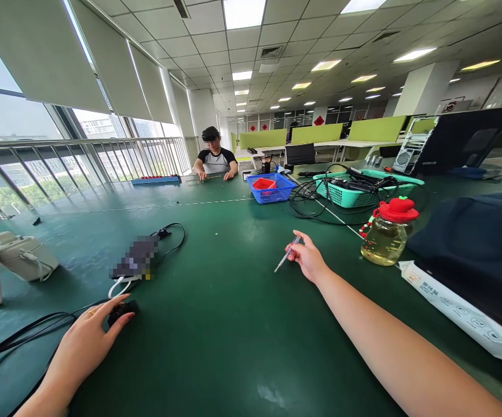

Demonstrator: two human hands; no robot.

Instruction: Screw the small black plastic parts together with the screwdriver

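Note:
My right hand [306,256] reaches out over the green table [233,324] and pinches a thin screwdriver [286,256] with a clear handle, its tip pointing down-left. My left hand [86,341] rests at the near left, fingers curled onto a small black object [120,313] joined to black cables [20,336]. Just beyond it lies a blurred dark device [135,259] with a white cable and a black cord.
A jug with a red lid [387,231] holding yellow liquid stands to the right, beside a dark bag [476,243] and a white packet [459,313]. Farther back are a blue basket [271,190] and a teal basket of cables [355,188]. A beige bag [22,255] sits left. A person sits at the far end.

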